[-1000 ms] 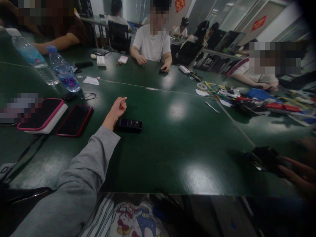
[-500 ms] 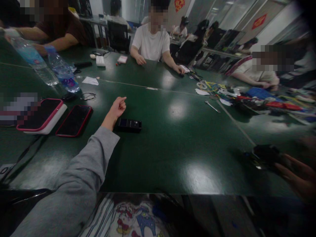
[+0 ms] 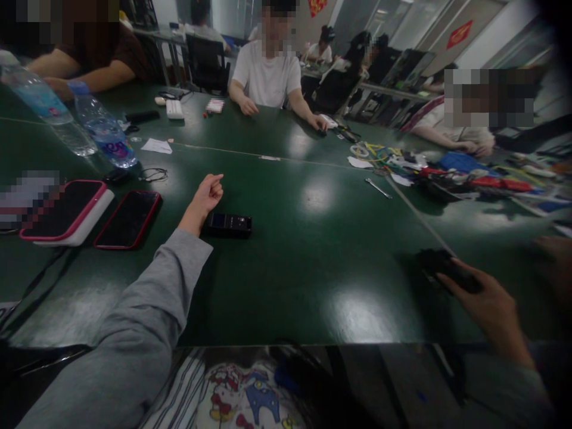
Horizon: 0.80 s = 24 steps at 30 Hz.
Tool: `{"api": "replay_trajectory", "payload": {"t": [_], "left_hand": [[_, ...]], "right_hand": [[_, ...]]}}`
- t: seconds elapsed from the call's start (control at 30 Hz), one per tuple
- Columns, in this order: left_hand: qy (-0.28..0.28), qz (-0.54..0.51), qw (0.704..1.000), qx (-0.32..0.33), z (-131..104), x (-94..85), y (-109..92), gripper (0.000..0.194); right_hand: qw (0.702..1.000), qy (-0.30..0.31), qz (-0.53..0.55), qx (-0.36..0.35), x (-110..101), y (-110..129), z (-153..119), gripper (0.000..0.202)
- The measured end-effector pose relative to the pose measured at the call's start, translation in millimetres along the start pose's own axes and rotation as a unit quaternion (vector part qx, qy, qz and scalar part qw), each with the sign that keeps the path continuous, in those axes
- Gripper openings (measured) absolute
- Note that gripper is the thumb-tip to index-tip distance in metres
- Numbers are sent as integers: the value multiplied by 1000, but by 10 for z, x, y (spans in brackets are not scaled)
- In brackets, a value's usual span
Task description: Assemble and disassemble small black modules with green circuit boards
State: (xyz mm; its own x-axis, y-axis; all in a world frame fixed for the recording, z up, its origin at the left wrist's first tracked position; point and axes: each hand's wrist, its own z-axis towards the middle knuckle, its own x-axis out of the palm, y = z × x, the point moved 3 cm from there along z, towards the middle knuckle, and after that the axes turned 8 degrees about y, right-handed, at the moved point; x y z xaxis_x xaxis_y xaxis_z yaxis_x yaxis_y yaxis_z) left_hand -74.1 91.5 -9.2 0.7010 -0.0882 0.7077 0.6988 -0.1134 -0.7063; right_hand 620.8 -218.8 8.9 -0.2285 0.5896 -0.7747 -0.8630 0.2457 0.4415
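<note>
My left hand rests on the green table with its fingers curled into a loose fist, the index finger poking out a little; I see nothing in it. Just beside that wrist lies a small black device with a little screen. On the right, my right hand grips a dark, blocky object between thumb and fingers, low over the table or touching it. Blur and darkness hide what kind of object it is.
Left of me lie a red-cased phone and a pink-framed device. Two water bottles stand behind them. A wrench and a heap of cables and tools lie to the right. Across the table sits a person.
My right hand has come further into view from the right, moving left with the dark object. The left hand keeps its pose; the whole view has shifted slightly.
</note>
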Motion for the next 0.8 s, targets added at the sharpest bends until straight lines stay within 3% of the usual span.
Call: {"api": "replay_trajectory", "payload": {"t": [0.07,0.17,0.3,0.47,0.63,0.73,0.8], "left_hand": [[0,-1,1000,-2,0,2,0,57],[-2,2,1000,-4,11,-14,7,56],[7,19,1000,5,27,-47,11,58],[13,21,1000,9,14,-46,24,59],[-8,52,998,28,-58,40,78,63],[-16,78,996,43,-122,93,120,65],[-19,93,994,55,-160,111,133,63]], "right_hand": [[998,56,-17,-15,150,29,17,93],[997,56,-25,-43,356,166,96,94],[994,64,-18,-83,727,705,259,82],[981,104,44,-157,1424,2022,277,66],[945,198,108,-236,2184,3556,-152,67],[904,245,149,-317,2421,4259,-481,60],[884,249,160,-362,2463,4516,-626,54]]}}
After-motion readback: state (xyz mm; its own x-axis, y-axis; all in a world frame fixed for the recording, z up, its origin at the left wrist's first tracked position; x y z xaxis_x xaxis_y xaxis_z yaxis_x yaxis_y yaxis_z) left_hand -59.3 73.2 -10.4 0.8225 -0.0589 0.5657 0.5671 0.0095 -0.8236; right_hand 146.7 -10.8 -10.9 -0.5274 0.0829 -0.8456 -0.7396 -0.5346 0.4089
